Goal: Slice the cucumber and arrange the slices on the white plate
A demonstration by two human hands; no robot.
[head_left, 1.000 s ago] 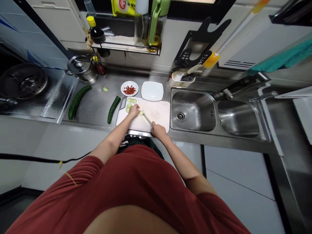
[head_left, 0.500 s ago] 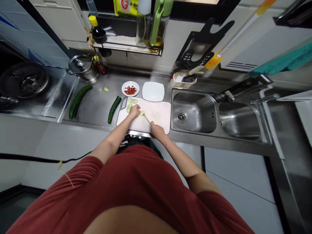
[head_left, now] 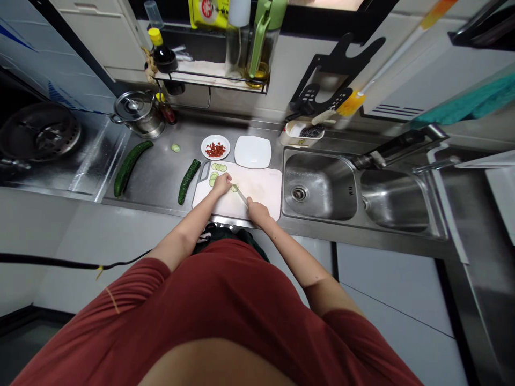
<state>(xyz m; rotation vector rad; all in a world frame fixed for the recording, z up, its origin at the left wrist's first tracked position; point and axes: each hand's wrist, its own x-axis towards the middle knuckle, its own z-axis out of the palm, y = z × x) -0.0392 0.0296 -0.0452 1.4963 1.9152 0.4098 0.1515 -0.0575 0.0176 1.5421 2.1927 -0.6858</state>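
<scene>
On a white cutting board [head_left: 261, 187] lies a round, pale green cucumber slice [head_left: 234, 188]. My left hand [head_left: 222, 184] is closed, its fingertips at the near-left edge of that slice. A knife [head_left: 242, 197] is gripped by its handle in my right hand [head_left: 258, 211], and its blade tip reaches the slice. Several other cucumber slices [head_left: 219, 167] lie at the board's upper left, some partly behind my left hand. Left of the board is a cut length of dark green cucumber [head_left: 189, 181]; farther left rests a longer cucumber [head_left: 131, 167].
Behind the board stand a plate of chopped red pieces [head_left: 206, 145] and a white square plate [head_left: 252, 151]. A steel sink [head_left: 322, 182] adjoins on the right. A lidded pot [head_left: 139, 113] and a wok [head_left: 38, 131] are at left. A bottle shelf [head_left: 213, 80] overhangs the counter.
My right hand has shifted slightly left and away from me with the knife, along the slice. My left hand has stayed almost in place.
</scene>
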